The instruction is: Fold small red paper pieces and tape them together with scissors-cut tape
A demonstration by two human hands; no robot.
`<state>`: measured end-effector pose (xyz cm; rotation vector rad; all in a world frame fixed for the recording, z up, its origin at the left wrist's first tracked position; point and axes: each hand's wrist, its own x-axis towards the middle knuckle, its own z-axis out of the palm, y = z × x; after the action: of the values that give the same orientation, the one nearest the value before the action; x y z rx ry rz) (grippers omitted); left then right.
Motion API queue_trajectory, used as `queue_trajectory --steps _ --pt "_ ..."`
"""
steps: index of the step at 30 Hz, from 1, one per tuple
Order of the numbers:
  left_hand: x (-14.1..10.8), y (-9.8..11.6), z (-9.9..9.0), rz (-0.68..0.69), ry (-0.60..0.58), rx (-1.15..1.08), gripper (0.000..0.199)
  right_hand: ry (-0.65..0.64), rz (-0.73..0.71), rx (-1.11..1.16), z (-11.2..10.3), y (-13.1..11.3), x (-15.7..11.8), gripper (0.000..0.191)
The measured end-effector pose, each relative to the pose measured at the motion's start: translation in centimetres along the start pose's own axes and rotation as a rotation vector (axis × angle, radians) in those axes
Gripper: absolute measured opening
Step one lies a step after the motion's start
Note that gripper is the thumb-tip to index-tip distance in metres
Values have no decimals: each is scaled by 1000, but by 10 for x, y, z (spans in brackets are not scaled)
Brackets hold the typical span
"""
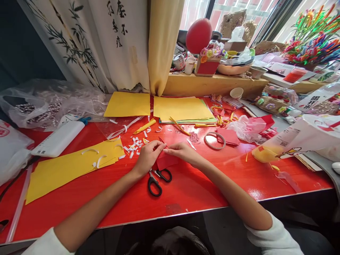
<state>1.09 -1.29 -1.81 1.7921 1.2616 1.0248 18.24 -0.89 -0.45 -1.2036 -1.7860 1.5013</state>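
Observation:
Near the middle of the red table, my left hand (149, 156) and my right hand (183, 152) meet with fingertips almost touching. Both pinch a small piece of red paper between thumb and fingers; its exact shape is too small to tell. Below the fingertips, a larger red paper piece (167, 161) shows on the table. Black-handled scissors (154, 186) lie just under my hands, their blades partly hidden by my left hand and the paper. White paper scraps (135, 144) are scattered left of my left hand.
Yellow sheets (74, 164) lie at the left, with more yellow paper (180, 107) at the back. A tape roll (215, 140) and red paper squares (228, 136) are right of my hands. A drink cup (292, 140) lies tilted at the far right.

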Motion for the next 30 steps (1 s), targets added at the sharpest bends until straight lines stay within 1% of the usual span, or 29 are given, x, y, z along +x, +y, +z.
queue_trajectory --steps 4,8,12,17,24,30 --pt "0 1 0 18 -13 31 30 -30 31 20 1 1 0 45" --pt "0 1 2 4 -25 28 29 -16 60 58 1 3 1 44" --pt "1 -1 2 -26 -57 -27 31 -17 78 94 1 2 1 41" --pt "2 -2 1 -28 -87 -35 30 -28 91 116 2 0 0 39" --pt "2 -1 1 -46 -84 -26 30 -74 99 152 1 -1 0 40" --pt "2 -4 2 -84 -71 -86 33 -122 78 177 -1 0 0 33"
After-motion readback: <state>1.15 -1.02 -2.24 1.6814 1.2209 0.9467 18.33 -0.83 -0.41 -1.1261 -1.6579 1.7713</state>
